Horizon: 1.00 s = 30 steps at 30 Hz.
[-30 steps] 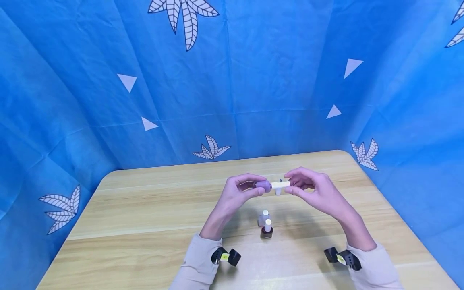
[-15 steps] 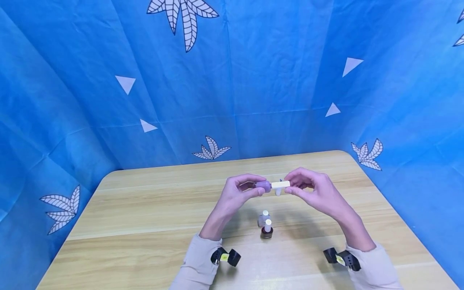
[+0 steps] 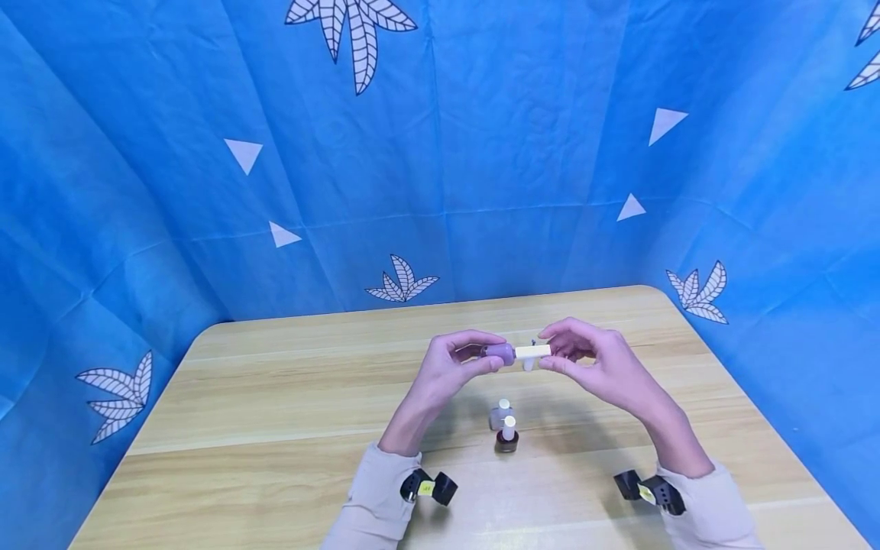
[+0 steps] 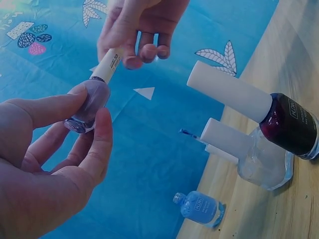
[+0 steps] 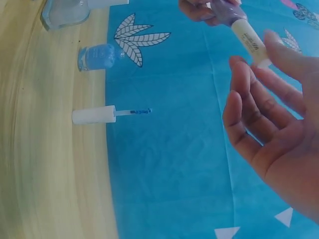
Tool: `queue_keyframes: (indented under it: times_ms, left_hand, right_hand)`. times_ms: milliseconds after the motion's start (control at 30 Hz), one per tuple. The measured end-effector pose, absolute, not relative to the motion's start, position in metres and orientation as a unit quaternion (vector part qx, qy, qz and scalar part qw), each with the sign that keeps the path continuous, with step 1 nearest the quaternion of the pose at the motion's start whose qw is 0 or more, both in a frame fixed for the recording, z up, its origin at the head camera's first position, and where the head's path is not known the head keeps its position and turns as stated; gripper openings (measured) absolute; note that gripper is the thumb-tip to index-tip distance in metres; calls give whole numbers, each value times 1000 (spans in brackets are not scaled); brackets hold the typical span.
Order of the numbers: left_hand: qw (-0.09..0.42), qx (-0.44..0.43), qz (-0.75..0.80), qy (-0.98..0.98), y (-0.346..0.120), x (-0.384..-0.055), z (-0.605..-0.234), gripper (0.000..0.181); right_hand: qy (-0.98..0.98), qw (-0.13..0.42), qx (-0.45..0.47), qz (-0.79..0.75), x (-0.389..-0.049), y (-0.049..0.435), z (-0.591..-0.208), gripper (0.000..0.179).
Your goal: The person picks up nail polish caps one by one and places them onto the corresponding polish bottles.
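My left hand (image 3: 450,363) holds a purple nail polish bottle (image 4: 92,102) by its glass body, tilted in the air above the table. At the bottle's other end, my right hand (image 3: 601,363) pinches the tip of its long white cap (image 5: 249,42) between thumb and finger. The cap meets the bottle's neck. Beyond the hands, a loose white cap (image 5: 93,115) stands on the table with its blue-coated brush (image 5: 142,111) pointing up. An uncapped blue polish bottle (image 4: 199,207) is near it in both wrist views; the head view does not show it clearly.
Nearer the body, a capped dark red polish bottle (image 3: 506,441) and a capped clear-looking bottle (image 3: 499,417) stand close together on the wooden table (image 3: 275,428). A blue patterned cloth (image 3: 522,153) hangs behind the table and at its sides.
Both hands keep nearly the same place and grip on the purple bottle and its cap. The head view shifts only very slightly.
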<state>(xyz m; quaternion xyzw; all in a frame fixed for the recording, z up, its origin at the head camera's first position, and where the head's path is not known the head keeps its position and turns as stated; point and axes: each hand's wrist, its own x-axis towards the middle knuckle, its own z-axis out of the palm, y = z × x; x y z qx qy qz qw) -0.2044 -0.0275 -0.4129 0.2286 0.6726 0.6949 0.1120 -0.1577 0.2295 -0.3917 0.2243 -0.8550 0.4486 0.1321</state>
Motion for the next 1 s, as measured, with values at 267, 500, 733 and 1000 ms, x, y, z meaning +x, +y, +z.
queue_keyframes:
  times_ms: [267, 500, 733, 1000]
  left_hand:
    - [116, 223, 694, 674, -27, -205, -412, 31]
    - [113, 224, 695, 673, -26, -205, -412, 30]
    - [116, 216, 697, 674, -26, -207, -412, 31]
    - [117, 220, 693, 676, -24, -206, -411, 30]
  right_hand:
    - [-856, 117, 232, 446, -158, 231, -390, 11]
    - [-861, 109, 234, 438, -160, 232, -391, 6]
    - [-854, 141, 243, 437, -161, 232, -390, 22]
    - [-856, 93, 236, 451, -161, 232, -388, 6]
